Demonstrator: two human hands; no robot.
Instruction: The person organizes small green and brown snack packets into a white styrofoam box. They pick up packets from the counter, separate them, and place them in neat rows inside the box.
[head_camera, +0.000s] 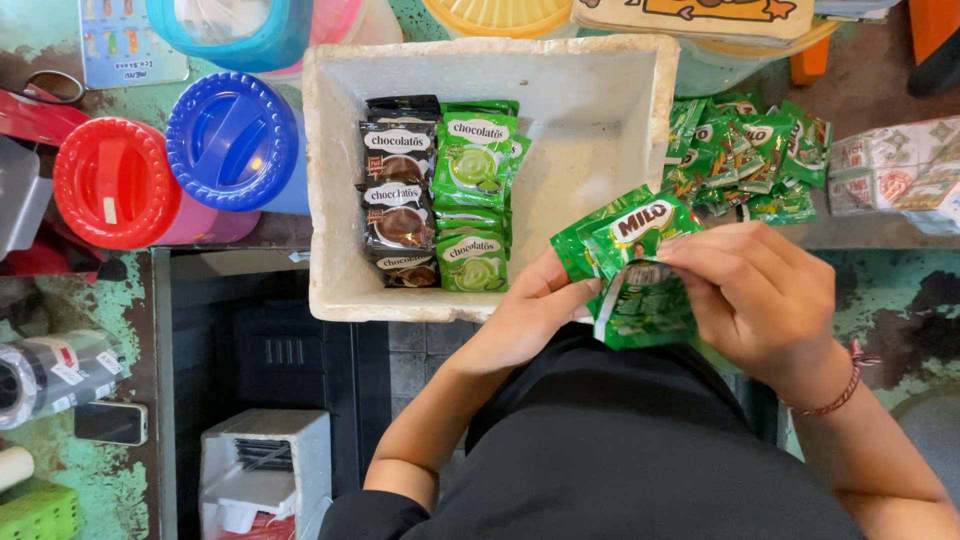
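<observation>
Holding a bunch of green sachets (640, 290) just past the front rim of the box, both hands were seen at centre frame. The left hand (530, 300) was cupped under the bunch from 9 o'clock, fingers curled on its lower edge. The right hand (755, 295) was closed on it from 3 o'clock, thumb and fingertips pinching the top sachet.

Step judged: sachets gripped and being sorted or separated between the hands, none yet set down. Any move into the white foam box (330, 180) at 11 o'clock would call for a lift over its thick front rim, which was touched or nearly touched by the left hand.

Inside the box, dark brown sachets (398, 190) were stacked along the left wall, with pale green sachets (475, 190) just beside them. The right half of the box floor was left bare, so open room was judged to lie at 12 o'clock of the held bunch.

A loose pile of matching sachets (750, 155) was noted at 1 o'clock, outside the right wall of the box, with white packets (890, 175) at 2 o'clock. A blue-lidded jar (232, 140) and a red-lidded jar (115, 182) were crowded at 10 o'clock, against the left wall, so little room was judged there.
</observation>
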